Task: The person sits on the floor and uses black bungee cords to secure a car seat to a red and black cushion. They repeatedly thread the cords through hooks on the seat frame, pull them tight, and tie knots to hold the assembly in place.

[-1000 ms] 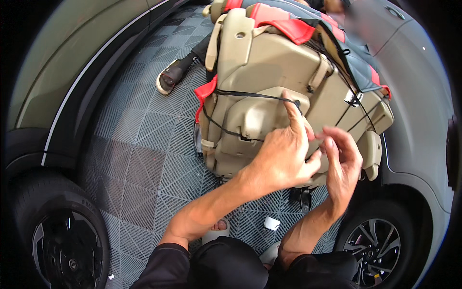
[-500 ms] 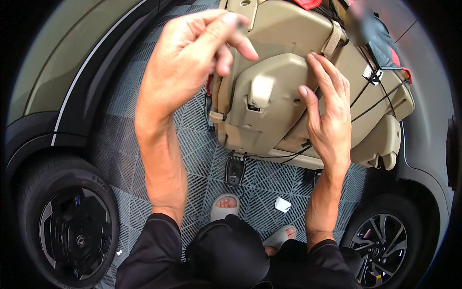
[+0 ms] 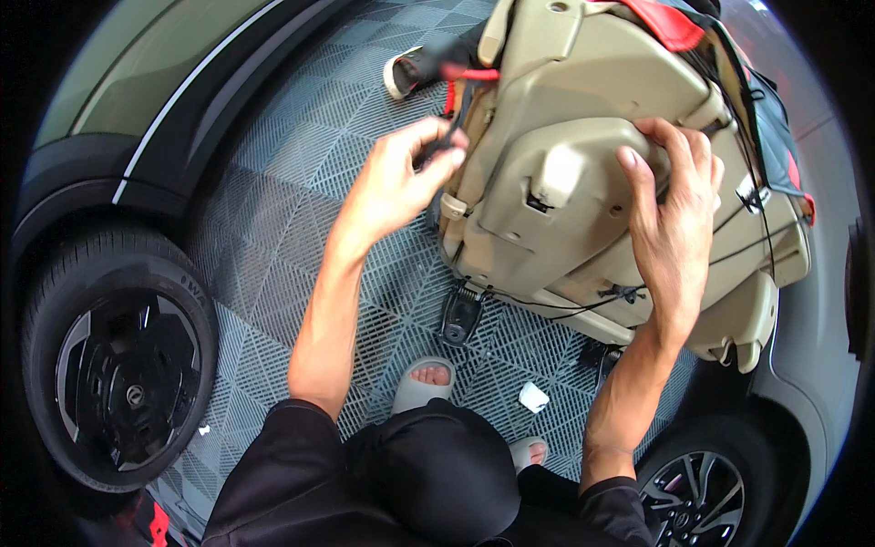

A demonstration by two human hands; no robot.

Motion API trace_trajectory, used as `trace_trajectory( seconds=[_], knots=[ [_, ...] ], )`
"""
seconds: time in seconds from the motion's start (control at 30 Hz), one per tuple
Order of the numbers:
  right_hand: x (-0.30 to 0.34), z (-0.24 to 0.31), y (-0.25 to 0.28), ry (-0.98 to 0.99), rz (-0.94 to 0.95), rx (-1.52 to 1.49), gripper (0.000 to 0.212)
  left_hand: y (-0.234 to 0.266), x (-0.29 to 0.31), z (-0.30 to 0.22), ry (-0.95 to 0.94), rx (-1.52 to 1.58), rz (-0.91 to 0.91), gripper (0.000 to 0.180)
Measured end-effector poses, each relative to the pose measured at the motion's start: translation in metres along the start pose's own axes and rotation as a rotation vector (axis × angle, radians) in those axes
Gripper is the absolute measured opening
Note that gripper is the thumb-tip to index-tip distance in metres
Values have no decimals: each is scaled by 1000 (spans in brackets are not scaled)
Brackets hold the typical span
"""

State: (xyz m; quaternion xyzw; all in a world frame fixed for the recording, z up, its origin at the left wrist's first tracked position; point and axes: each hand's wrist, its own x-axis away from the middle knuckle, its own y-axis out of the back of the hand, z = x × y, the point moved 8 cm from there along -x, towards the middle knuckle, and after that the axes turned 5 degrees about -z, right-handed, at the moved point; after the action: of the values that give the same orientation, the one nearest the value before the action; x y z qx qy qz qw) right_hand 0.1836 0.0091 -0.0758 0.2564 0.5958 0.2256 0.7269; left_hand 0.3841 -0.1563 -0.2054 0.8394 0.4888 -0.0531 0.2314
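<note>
- The view comes from the left lens of a fisheye pair worn on the person's head, above the rounded black clothing (image 3: 437,474) at the near edge.
- It faces steeply down and slightly forward, onto grey lattice-patterned plastic floor tiles (image 3: 301,228) and pale grey open-toed sandals (image 3: 419,396).
- The bare left hand (image 3: 394,182) and bare right hand (image 3: 676,205) are close to the lens, their forearms entering from the near side.
- The large beige moulded-plastic seat back (image 3: 592,100) stands at far right, cut by the far edge.
- Coverage runs from an olive-green car body (image 3: 87,87) at left to a silver-grey car body (image 3: 811,314) at right, straight lines bending toward the dark rim.
</note>
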Motion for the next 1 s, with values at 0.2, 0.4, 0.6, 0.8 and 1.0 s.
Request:
trace_trajectory(
  seconds=[0.2,0.4,0.6,0.8,1.0],
  knots=[
    [33,0,-5,30,-102,-22,52,-31,59,63,-46,87,-130,29],
    [33,-2,-15,24,-176,-7,49,-41,56,92,-9,213,-3,12],
    [29,-3,-15,23,-198,-22,50,-47,56,106,-21,357,68,16],
    [15,6,-13,-32,-131,46,31,-46,58,108,15,379,46,16],
    [-3,-5,-14,-143,7,0,21,-44,52,95,-109,130,41,14]
  ],
)
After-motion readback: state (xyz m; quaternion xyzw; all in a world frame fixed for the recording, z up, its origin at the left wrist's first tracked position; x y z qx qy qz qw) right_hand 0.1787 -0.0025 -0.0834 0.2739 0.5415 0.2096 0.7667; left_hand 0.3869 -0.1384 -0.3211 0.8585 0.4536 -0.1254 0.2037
